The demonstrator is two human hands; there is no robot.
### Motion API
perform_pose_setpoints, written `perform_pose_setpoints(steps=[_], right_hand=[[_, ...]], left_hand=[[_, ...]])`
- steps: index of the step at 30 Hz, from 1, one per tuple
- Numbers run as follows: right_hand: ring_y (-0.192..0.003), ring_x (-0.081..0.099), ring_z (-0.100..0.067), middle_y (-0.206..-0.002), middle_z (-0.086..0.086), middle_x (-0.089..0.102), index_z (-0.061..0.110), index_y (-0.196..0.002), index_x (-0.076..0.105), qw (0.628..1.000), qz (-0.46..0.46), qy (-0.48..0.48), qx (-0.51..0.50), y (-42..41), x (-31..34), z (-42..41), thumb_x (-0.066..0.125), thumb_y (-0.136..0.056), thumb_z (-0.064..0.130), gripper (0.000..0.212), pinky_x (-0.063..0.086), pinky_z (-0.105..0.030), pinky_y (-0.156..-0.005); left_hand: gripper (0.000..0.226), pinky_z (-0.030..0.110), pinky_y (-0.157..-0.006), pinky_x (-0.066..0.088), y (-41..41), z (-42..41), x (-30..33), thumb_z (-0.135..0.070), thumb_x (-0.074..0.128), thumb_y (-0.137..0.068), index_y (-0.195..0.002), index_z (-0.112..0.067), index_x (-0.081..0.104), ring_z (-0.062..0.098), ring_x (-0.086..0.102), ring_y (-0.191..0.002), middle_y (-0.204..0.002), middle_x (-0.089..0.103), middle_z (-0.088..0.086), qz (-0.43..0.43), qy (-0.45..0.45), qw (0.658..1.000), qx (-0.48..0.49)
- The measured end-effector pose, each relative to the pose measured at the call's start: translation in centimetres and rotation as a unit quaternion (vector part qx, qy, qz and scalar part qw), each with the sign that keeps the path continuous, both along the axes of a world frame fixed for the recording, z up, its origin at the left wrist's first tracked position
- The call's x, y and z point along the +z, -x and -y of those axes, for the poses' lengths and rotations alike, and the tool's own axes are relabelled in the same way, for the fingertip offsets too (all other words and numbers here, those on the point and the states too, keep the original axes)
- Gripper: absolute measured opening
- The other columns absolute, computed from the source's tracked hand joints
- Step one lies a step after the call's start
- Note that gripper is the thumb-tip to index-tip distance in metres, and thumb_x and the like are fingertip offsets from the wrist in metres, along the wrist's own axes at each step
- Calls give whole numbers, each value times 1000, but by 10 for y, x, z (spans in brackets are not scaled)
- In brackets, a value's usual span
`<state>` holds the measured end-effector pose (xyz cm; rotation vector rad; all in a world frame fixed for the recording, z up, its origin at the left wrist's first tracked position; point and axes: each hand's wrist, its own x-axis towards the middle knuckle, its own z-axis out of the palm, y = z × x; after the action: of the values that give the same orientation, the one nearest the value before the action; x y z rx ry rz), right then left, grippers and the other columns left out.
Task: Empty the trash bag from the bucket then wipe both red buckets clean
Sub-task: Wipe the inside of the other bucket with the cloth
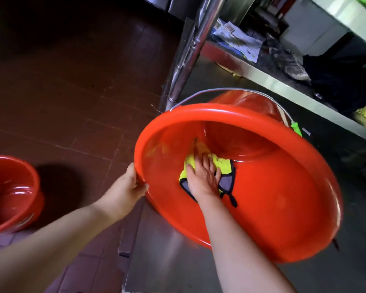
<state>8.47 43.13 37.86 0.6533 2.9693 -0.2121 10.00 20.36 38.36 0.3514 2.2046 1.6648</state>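
Bucket tipped on its side, cloth pressed to the inner wall

Head view, the only one I have. The red bucket (273, 197) lies tilted over on the steel shelf (167, 261), mouth turned toward me and slightly to the left, its base pointing away toward the upper right. Its long axis runs from the near rim back and up to the base. The wire handle (209, 92) arcs over the far side of the body.

My left hand (125, 187) grips the rim at its left edge: the thumb lies over the lip on the near side and the fingers curl behind it, so the hand is closed round the rim.

My right hand (203, 176) is inside the bucket, palm down and fingers spread nearly straight, pressing a yellow cloth (220, 163) with a grey border flat against the inner wall near the bottom. The hand does not pinch the cloth; it lies open upon it, with cloth showing on both sides of the hand.

A second red bucket (13, 193) stands upright on the dark tiled floor (72, 81) at the left edge, well apart from the first, mouth up; I see no bag in it.

A steel table leg (188, 49) rises just beyond the tipped bucket. On the upper shelf (273, 81) at the right lie papers (239, 39) and dark, blurred items I cannot make out.
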Motion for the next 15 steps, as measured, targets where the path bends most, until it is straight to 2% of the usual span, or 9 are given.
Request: perform_pose_setpoints(steps=[4,5,7,9,11,13,15], right_hand=[[-142,16,-18,-156,0,20,40,-147,12,997,-39,-22,57,-52,-2,48,27,-92,52,59,11,-46,-113],[-141,21,-20,-155,-1,23,39,-147,11,996,-50,-30,69,-69,-3,64,25,-90,52,61,16,-46,-113],[-136,34,-24,-150,-3,35,36,-147,19,992,-86,-38,86,-100,-3,91,29,-87,49,62,30,-47,-109],[-133,40,-24,-148,-3,39,33,-146,26,988,-106,-50,96,-117,-4,104,33,-86,45,61,35,-47,-106],[-132,42,-22,-146,-2,42,32,-145,31,989,-110,-53,80,-116,-4,101,32,-87,43,59,36,-44,-105],[-132,41,-19,-146,1,42,32,-143,35,991,-106,-58,51,-102,-4,88,31,-88,43,56,34,-41,-106],[-136,34,-15,-150,3,36,33,-143,34,995,-79,-59,18,-77,-5,66,32,-91,44,53,26,-38,-109]], left_hand=[[34,54,-89,49,-7,-3,-4,-2,54,-90,-116,-17,37,36,62,-95,-98,61,16,17,-43,999,21],[34,48,-88,50,-7,-4,-6,-2,55,-90,-114,-18,38,33,61,-92,-96,60,11,8,-41,999,28],[33,28,-77,50,-8,-6,-8,-3,57,-88,-108,-20,38,17,57,-81,-87,58,-3,-16,-17,999,45],[32,14,-67,45,-8,-7,-4,-5,58,-88,-103,-23,37,3,52,-73,-82,55,-11,-24,-4,998,50],[30,23,-73,46,-8,-8,-1,-6,56,-89,-105,-20,35,2,51,-73,-83,55,-8,-20,-2,999,36],[30,37,-80,46,-4,-5,3,-7,54,-91,-113,-12,34,14,53,-80,-88,56,0,-26,-3,1000,16],[36,43,-84,47,3,2,11,-10,53,-91,-120,-10,32,21,54,-87,-96,59,9,-48,4,999,-7]])
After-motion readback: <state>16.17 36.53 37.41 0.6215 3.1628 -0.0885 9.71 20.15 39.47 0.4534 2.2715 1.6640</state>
